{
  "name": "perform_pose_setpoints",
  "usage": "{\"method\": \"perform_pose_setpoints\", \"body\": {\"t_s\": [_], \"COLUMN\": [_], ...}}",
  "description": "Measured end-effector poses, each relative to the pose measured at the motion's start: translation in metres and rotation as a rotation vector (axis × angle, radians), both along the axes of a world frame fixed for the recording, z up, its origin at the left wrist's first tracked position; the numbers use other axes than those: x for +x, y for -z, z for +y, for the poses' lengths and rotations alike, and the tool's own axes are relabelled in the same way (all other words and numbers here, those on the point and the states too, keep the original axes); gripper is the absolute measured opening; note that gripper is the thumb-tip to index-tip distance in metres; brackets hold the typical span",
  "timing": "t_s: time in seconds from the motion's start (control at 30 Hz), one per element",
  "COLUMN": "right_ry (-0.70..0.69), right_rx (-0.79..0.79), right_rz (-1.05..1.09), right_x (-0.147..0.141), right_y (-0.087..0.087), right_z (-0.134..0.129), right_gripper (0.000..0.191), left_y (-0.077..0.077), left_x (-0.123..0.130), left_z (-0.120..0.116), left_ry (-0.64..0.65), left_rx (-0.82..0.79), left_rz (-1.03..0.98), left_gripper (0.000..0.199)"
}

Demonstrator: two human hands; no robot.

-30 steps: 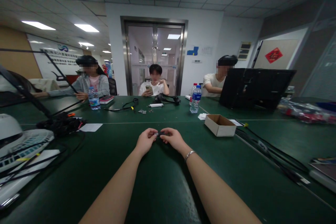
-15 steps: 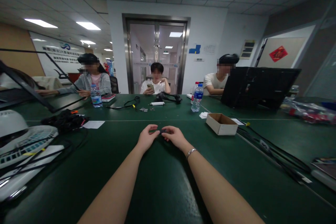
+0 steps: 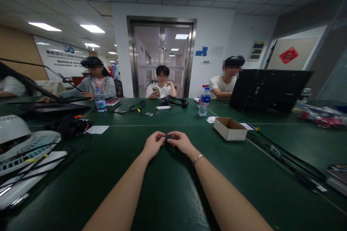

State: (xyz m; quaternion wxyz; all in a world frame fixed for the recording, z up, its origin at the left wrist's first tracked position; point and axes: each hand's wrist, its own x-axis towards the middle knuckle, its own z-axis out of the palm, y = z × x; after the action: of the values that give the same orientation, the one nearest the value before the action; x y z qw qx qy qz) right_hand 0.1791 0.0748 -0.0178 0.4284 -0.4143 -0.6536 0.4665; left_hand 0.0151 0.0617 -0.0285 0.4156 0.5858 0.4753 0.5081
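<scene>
My left hand (image 3: 153, 144) and my right hand (image 3: 182, 142) meet over the middle of the green table (image 3: 173, 180). Between their fingertips is a small dark object (image 3: 167, 137), too small and too covered to name. The right thumb and fingers pinch one end of it. On its other side the left fingertips are closed against it. A silver bracelet (image 3: 198, 158) circles my right wrist.
An open cardboard box (image 3: 230, 134) stands to the right, near cables (image 3: 284, 162) and a monitor (image 3: 271, 90). Water bottles (image 3: 204, 101) stand farther back. At left are a white fan (image 3: 29, 144) and a black bundle (image 3: 66, 125). Several people sit across the table.
My left fingers have closed in and now touch the small dark object, which the right hand held alone before. At far left, the dark framed panel has tipped down toward the table.
</scene>
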Motion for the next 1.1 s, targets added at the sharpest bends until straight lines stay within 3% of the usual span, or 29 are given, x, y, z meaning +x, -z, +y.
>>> {"method": "perform_pose_setpoints", "body": {"t_s": [0.2, 0.53, 0.87, 1.1], "right_ry": [0.015, 0.018, 0.016, 0.020], "right_rx": [0.014, 0.030, 0.041, 0.043], "right_rz": [-0.007, -0.015, -0.026, -0.031], "right_x": [0.000, 0.000, -0.001, -0.001], "right_y": [0.001, 0.001, -0.001, -0.001], "right_z": [0.000, 0.000, -0.003, -0.003], "right_gripper": [0.027, 0.027, 0.025, 0.026], "left_y": [-0.006, 0.007, -0.008, -0.001], "left_x": [0.001, 0.000, 0.001, 0.001], "left_z": [-0.003, 0.012, -0.001, 0.003], "left_ry": [-0.030, -0.139, -0.090, -0.070], "left_rx": [-0.035, -0.087, -0.071, -0.080], "left_rz": [-0.046, 0.003, -0.030, -0.014], "left_gripper": [0.022, 0.018, 0.013, 0.019]}}
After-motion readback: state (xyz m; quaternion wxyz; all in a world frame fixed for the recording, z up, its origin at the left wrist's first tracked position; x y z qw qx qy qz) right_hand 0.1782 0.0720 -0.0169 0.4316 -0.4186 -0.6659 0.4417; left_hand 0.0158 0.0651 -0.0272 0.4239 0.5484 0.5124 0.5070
